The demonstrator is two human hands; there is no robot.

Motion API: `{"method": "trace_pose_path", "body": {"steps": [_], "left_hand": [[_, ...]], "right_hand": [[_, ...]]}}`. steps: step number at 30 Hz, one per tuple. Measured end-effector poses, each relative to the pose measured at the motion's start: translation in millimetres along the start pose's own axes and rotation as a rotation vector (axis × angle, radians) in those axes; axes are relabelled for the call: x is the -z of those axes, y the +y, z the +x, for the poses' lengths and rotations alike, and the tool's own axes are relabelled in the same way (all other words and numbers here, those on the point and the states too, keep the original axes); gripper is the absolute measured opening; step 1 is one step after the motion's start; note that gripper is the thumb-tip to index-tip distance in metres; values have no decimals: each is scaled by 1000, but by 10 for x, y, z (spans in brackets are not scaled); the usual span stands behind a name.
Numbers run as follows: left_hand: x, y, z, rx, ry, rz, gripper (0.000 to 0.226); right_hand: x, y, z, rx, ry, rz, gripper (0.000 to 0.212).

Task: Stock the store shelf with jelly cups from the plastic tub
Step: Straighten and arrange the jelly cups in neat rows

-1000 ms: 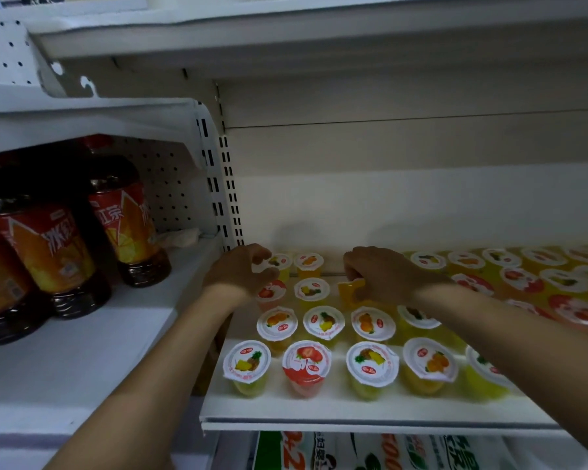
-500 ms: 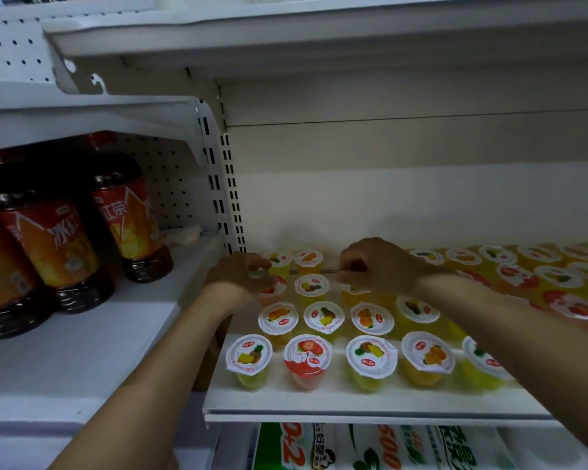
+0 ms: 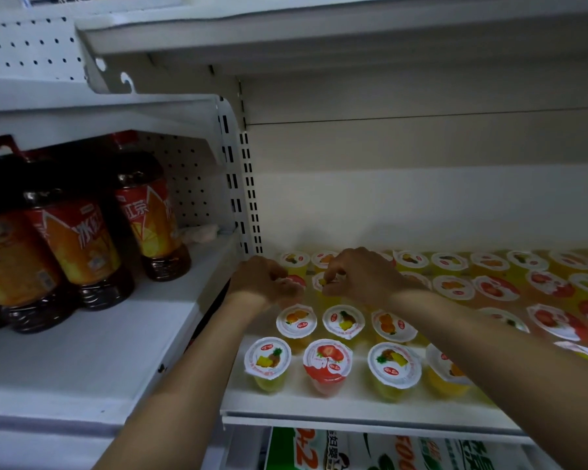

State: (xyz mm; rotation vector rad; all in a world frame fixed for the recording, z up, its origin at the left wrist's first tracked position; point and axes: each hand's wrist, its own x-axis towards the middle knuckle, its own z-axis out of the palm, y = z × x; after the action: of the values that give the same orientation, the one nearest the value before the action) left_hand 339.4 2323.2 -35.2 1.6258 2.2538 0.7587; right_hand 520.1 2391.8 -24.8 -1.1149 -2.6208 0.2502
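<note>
A: Status on hands?

B: Both reaching to far-left corner of white metal store shelf (image 3: pixel 353 407). Left hand (image 3: pixel 263 281) curled, fingertips pinched narrow over a red-lidded jelly cup (image 3: pixel 294 281) in the second row from the back. Touching or just above it: cannot tell (blurred).

A: Right?

B: Right hand (image 3: pixel 360 274) arched over the next cup along, a yellow jelly cup with white foil lid (image 3: pixel 323 282). Thumb and forefinger narrow, closed on its rim. Rest of fingers bent, knuckles up.

A: Stock location?

B: Small clear plastic jelly cups, white fruit-print lids, standing upright in rows across the shelf. Near row, left to right: yellow pineapple-lid cup (image 3: pixel 267 362), red strawberry-lid cup (image 3: pixel 327 364), another yellow cup (image 3: pixel 393 369). Rows running far right, packed close, lids nearly touching.

A: Tub?

B: Not in frame.

A: Surroundings?

B: Left bay: large dark tea bottles with orange-red labels (image 3: pixel 78 245) on a higher white shelf (image 3: pixel 92 351), well apart from the cups. White slotted upright post (image 3: pixel 248 198) between bays. Green-and-white printed packs (image 3: pixel 336 451) below the cup shelf.
</note>
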Motion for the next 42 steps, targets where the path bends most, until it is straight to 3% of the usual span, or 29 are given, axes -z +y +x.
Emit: {"method": "trace_pose_path", "body": {"steps": [10, 19, 22, 27, 34, 42], "left_hand": [[-77, 37, 101, -17, 47, 13, 56], [93, 73, -77, -88, 87, -37, 46], [212, 66, -289, -100, 4, -134, 27], [266, -7, -554, -137, -173, 7, 46], [146, 25, -635, -112, -124, 61, 49], [107, 24, -541, -35, -28, 68, 57]], "right_hand": [[-45, -10, -2, -1, 40, -22, 25], [165, -79, -138, -37, -21, 13, 35], [355, -89, -322, -4, -141, 159, 29], [393, -111, -509, 28, -323, 15, 40], [199, -133, -572, 44, -195, -48, 28], [87, -266, -510, -10, -61, -133, 31]]}}
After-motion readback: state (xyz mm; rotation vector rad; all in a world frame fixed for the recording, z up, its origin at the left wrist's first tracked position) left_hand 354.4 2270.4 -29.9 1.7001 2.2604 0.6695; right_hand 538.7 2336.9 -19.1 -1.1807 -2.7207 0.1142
